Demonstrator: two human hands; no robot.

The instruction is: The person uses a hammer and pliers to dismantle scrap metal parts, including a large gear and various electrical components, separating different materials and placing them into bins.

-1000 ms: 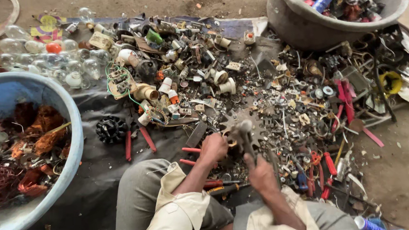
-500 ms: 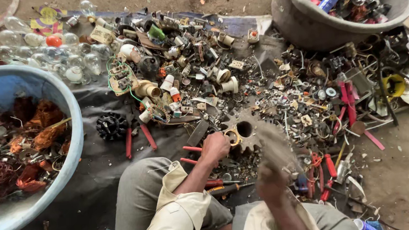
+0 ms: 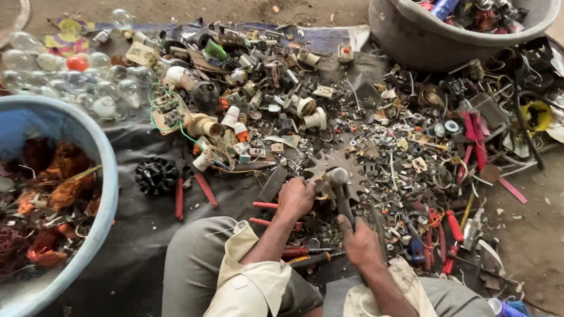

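My right hand (image 3: 360,242) grips the handle of a hammer (image 3: 339,186) whose metal head rests down on a small part. My left hand (image 3: 296,197) pinches that small metal part against a toothed round metal plate (image 3: 325,165) lying on the dark sheet (image 3: 134,222). Red-handled pliers (image 3: 188,195) lie just left of my left hand, and a red-handled screwdriver (image 3: 305,251) lies between my forearms. Scrap metal bits and electrical parts surround both hands.
A blue basin (image 3: 99,151) of copper wire and scrap stands at the left. A grey tub (image 3: 419,36) of mixed scrap stands at the back right. Glass bulbs (image 3: 64,74) lie at the back left. A black toothed wheel (image 3: 156,176) lies beside the pliers. Bare dirt floor (image 3: 552,239) at right.
My right hand had swung the hammer up and to the right, blurred half a second ago; now the hammer head is down on the part held by my left hand.
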